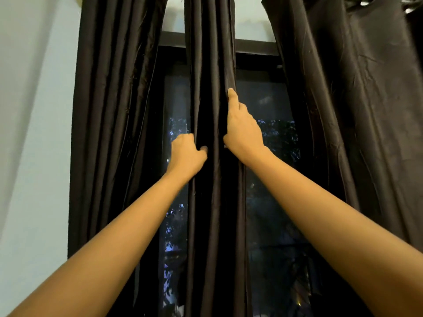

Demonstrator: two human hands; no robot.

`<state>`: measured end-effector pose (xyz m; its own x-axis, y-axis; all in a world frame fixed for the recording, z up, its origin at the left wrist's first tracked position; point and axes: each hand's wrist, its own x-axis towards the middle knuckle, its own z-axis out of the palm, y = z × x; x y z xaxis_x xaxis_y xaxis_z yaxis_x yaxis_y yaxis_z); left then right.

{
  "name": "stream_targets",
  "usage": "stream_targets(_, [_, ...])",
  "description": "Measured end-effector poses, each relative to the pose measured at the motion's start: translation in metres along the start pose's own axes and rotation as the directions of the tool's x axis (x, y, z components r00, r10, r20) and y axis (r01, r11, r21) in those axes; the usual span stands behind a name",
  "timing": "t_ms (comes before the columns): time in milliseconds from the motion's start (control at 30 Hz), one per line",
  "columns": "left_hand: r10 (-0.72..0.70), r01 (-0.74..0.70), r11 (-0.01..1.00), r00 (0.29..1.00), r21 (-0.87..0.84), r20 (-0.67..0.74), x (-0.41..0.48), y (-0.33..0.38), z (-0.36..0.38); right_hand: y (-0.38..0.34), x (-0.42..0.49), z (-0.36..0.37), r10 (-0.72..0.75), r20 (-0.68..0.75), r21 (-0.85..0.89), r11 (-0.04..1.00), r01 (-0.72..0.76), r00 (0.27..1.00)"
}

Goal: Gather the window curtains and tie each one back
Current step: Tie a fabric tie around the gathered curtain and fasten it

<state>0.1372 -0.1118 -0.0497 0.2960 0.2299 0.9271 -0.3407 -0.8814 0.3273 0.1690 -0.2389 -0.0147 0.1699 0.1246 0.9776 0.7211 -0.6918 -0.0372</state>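
**Desk:** Which panel are you working on, and where is it?

**Operator:** I'm on the middle curtain point(210, 88). It is the dark brown one running down the centre of the frame from top edge to bottom edge. It hangs bunched into narrow folds in front of the window point(270, 106).

**Desk:** How are the hands set?

**Operator:** I have the left hand point(186, 154) just left of centre. Its fingers are curled round the panel's left edge and the thumb is pressed onto a front fold, so it is closed on the cloth. The right hand point(242, 126) sits a little higher, on the panel's right edge. Its forefinger lies straight up along the fold and the thumb is against the front. The other fingers are tucked behind the fabric, where I can't see them. From here it reads as a firm hold on that edge.

**Desk:** And the other two?

**Operator:** The left curtain point(109, 110) hangs in folds at the left of the frame, beside the pale wall point(34, 110) and well apart from my hands. The right curtain point(354, 110) fills the upper right, spread wider and creased. I see dark glass either side of the middle panel, with faintly lit leaves beyond it.
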Motion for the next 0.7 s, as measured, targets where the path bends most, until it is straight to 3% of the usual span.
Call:
stream_targets(233, [0.003,-0.002,1.000,0.994,-0.008,0.105,-0.041,-0.019,0.005,0.008,-0.065,0.007,0.046,-0.023,0.052,0.998,-0.045,0.999])
stream_targets(367, [-0.006,0.007,1.000,0.992,-0.001,0.126,-0.066,-0.027,0.002,-0.003,-0.102,0.014,0.126,-0.020,-0.026,0.992,-0.127,0.992])
stream_targets(567, [0.001,0.004,1.000,0.981,-0.023,0.196,-0.105,-0.035,0.001,-0.006,-0.152,0.037,-0.059,-0.067,-0.239,0.970,0.041,0.996])
stream_targets(700, [0.005,0.008,0.996,0.989,-0.084,0.149,-0.130,-0.038,0.002,-0.006,-0.170,0.032,0.043,-0.081,-0.068,0.996,-0.049,0.996])
